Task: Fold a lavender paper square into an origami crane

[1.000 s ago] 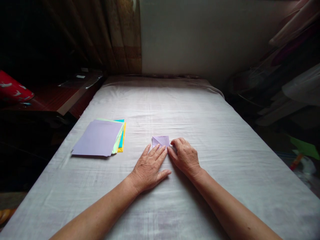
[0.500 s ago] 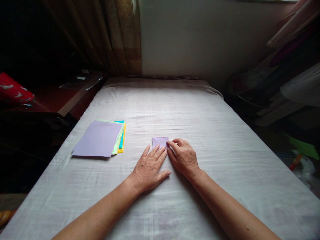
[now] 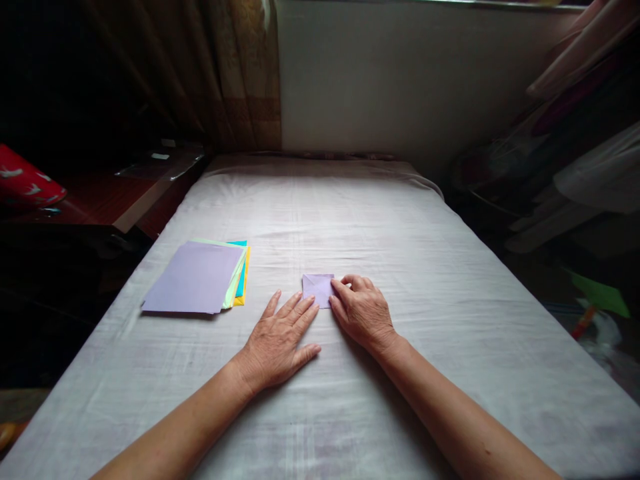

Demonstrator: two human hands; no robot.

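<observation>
The small square of folded lilac paper [image 3: 319,290] lies on pale cloth [image 3: 425,287], ahead and right of the flat, spread left hand [image 3: 278,341] touching it; the curled right hand [image 3: 363,309], equally near, meets its right edge (pinching? I can't tell)

At the right grip [image 3: 363,310], the small square [image 3: 319,291] is matt paper, smooth between its creases. Beneath the grip spreads a sheet [image 3: 430,280] of dull, softly wrinkled cloth. Left of the grip, the stack [image 3: 193,277] is smooth, matt-looking paper; farther left, a clear sleeve [image 3: 173,162] looks like shiny plastic on a surface [image 3: 107,199] of reddish, slightly glossy wood.
</observation>
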